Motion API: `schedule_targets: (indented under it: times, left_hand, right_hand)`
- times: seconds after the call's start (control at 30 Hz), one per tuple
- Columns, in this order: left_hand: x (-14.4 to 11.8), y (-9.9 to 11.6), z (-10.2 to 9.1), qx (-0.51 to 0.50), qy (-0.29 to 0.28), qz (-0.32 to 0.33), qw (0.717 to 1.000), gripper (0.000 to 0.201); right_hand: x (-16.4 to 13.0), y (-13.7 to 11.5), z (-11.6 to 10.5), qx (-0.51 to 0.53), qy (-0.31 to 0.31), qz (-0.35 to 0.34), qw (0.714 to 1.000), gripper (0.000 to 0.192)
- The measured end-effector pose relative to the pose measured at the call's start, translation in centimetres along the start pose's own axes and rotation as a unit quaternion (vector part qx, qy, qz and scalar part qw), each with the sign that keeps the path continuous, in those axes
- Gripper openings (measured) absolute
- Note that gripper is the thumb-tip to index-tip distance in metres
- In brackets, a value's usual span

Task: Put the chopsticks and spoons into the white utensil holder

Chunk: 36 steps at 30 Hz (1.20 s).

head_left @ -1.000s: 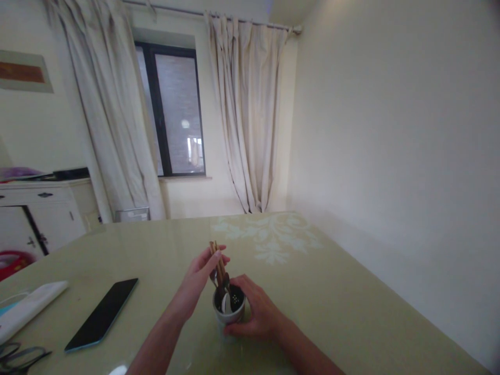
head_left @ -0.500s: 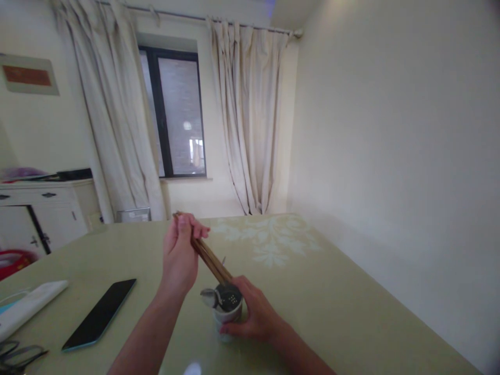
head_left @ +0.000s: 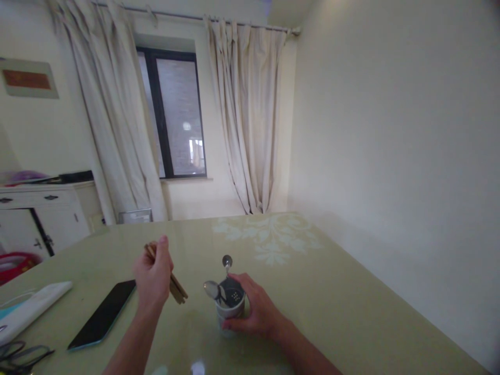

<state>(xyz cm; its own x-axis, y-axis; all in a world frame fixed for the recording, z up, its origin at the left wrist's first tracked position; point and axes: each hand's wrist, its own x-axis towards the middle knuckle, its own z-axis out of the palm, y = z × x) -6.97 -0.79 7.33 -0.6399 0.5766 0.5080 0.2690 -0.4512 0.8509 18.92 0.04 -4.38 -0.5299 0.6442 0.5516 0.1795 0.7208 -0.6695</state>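
Note:
A bundle of wooden chopsticks (head_left: 178, 289) is gripped in my left hand (head_left: 154, 271), tilted, its lower ends just above the table to the left of the cup. My right hand (head_left: 258, 310) is wrapped round the right side of a pale utensil cup (head_left: 229, 312), thumb at the front and fingers over the far rim. Inside the cup are a dark utensil with small holes (head_left: 235, 297) and a metal spoon (head_left: 211, 289) leaning left. Another round-ended metal utensil (head_left: 227, 260) sticks up at the back.
On the glossy greenish table (head_left: 332, 317) lie a dark phone (head_left: 102, 315), a white power strip-like object (head_left: 37, 310) and glasses (head_left: 23, 357) at the left. A wall (head_left: 390, 156) borders the table's right side. A white cabinet (head_left: 62, 213) stands back left.
My left hand has drawn the chopsticks out of the cup and moved left and down with them. My right hand still holds the cup. The utensil at the back now shows its round end.

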Motion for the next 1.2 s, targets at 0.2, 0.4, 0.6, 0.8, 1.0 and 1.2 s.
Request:
schedule_targets:
  times: [0.2,0.4,0.6,0.8,1.0,1.2]
  left_hand:
    - [-3.6,-6.9,0.7,0.096,-0.051,-0.094,0.990,0.057]
    - [-5.7,-10.7,1.9,0.316,-0.306,-0.064,0.896,0.038]
    - [-6.0,-10.7,1.6,0.565,-0.381,0.071,0.728,0.032]
    - [-6.1,-12.0,1.0,0.571,-0.402,0.095,0.709,0.048]
    - [-5.9,-13.8,1.4,0.551,-0.434,0.075,0.709,0.063]
    - [-4.7,-13.3,2.3,0.581,-0.423,0.031,0.695,0.068]
  right_hand:
    - [-0.1,0.0,-0.2,0.004,0.003,0.005,1.000,0.100]
    - [-0.1,-0.5,-0.5,-0.008,-0.009,0.013,1.000,0.100]
    - [-0.1,-0.5,-0.6,-0.018,-0.008,0.016,1.000,0.102]
    - [-0.1,-0.7,-0.7,-0.027,-0.012,0.023,0.999,0.101]
    - [0.0,-0.5,-0.7,-0.032,-0.016,0.010,0.999,0.101]
    - [0.0,0.0,-0.9,-0.038,-0.013,0.004,0.999,0.103]
